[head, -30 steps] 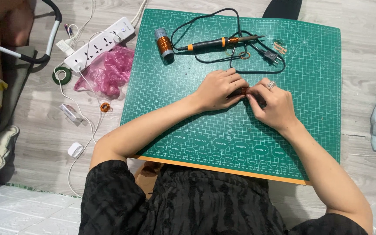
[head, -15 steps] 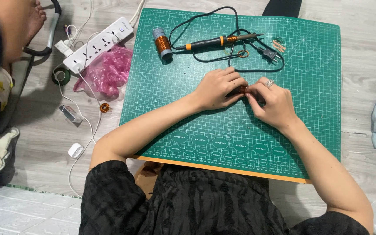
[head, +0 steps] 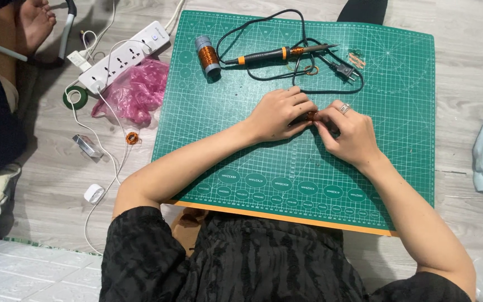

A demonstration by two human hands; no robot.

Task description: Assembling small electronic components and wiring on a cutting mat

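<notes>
Head cam looks down at a green cutting mat [head: 208, 140] on the floor. Mid frame, left hand [head: 278, 114] & right hand [head: 350, 134] meet, fingers curled & pinching a tiny copper wire coil [head: 309, 115] between them. Both hands are mostly closed on it; coil sits just above the mat, right where the fingertips touch. Looks like the little coil is partly made, w/ winding not done, but it's too small to tell how much. Upper mid: copper wire spool [head: 208, 56] & soldering iron [head: 278, 54] lie untouched w/ black cord. Upper left, off the mat: white power strip [head: 123, 56] & pink plastic bag [head: 134, 92].
</notes>
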